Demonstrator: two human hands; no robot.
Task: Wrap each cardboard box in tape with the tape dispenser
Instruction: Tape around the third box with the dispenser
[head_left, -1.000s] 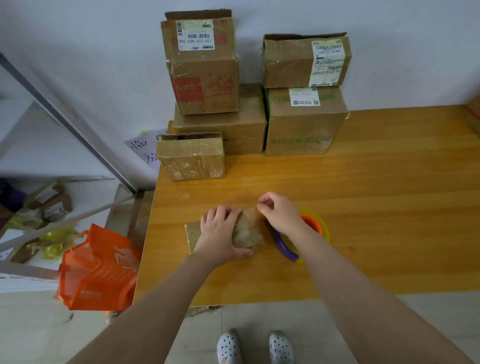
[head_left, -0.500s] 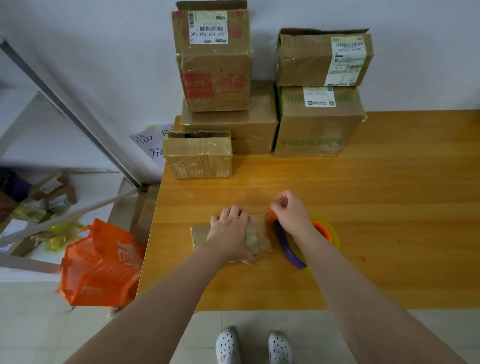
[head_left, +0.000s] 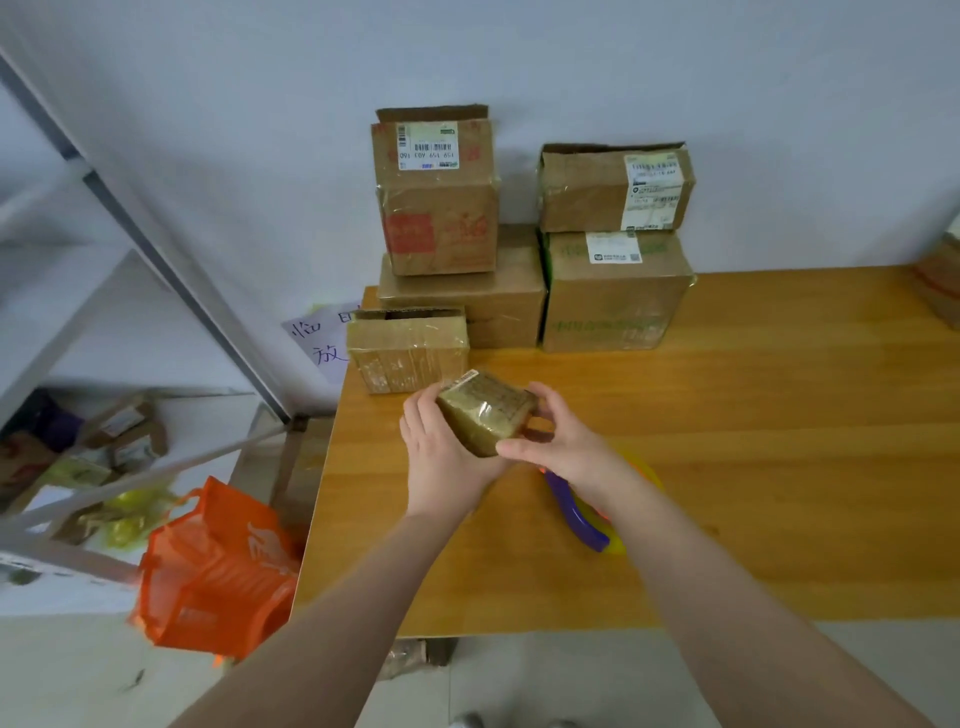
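Held up over the yellow wooden bench (head_left: 779, 441): a small brown cardboard box (head_left: 485, 410) glossy with clear tape. Cupped at its 9 o'clock side by the left hand (head_left: 441, 457), pinched at its 3 o'clock corner by the right hand (head_left: 561, 441). Lying ungripped at 5 o'clock: the purple-handled orange and yellow tape dispenser (head_left: 576, 514). Probably checking the finished wrap. Next, likely setting it beside the stacked brown cardboard boxes (head_left: 613, 291) at 12 o'clock.

Soft, even indoor light, w/ faint sheen on the bench (head_left: 779, 415). Wide-angle bend at edges; left side & bottom slightly smeared.
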